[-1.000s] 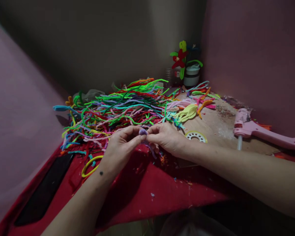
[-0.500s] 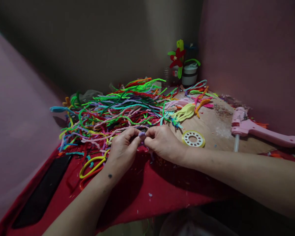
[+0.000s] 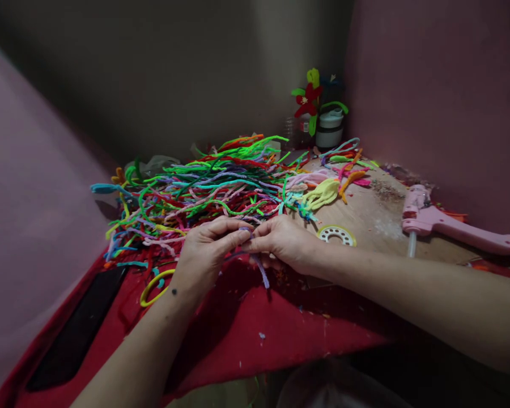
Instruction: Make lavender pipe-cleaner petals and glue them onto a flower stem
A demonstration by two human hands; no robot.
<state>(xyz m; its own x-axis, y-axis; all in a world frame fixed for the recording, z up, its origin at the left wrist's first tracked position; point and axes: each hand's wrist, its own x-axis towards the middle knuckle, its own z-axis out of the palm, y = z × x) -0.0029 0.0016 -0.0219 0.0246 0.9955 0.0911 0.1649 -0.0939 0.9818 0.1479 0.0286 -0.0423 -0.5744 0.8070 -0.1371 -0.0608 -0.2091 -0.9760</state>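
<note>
A purple fuzzy stem (image 3: 261,271) is pinched between both hands, and one end hangs down toward the red cloth. My left hand (image 3: 210,243) closes its thumb and fingers on the stem's upper part. Touching it from the right, my right hand (image 3: 283,243) grips the same stem with thumb and forefinger. The fingers partly cover the stem, so its upper shape is hard to make out. Just behind the hands lies a large heap of colourful fuzzy stems (image 3: 221,184).
Yellow-handled scissors (image 3: 147,292) and a black phone-like slab (image 3: 79,328) lie at left on the red cloth (image 3: 289,334). To the right are a tape roll (image 3: 338,233) and a pink glue gun (image 3: 446,224). A red fuzzy flower (image 3: 308,100) stands behind near a lidded cup (image 3: 329,129).
The purple stem's end now hangs visibly below the fingers. My left hand has shifted slightly left and covers more of the scissors; my right hand's fingers have moved a little left.
</note>
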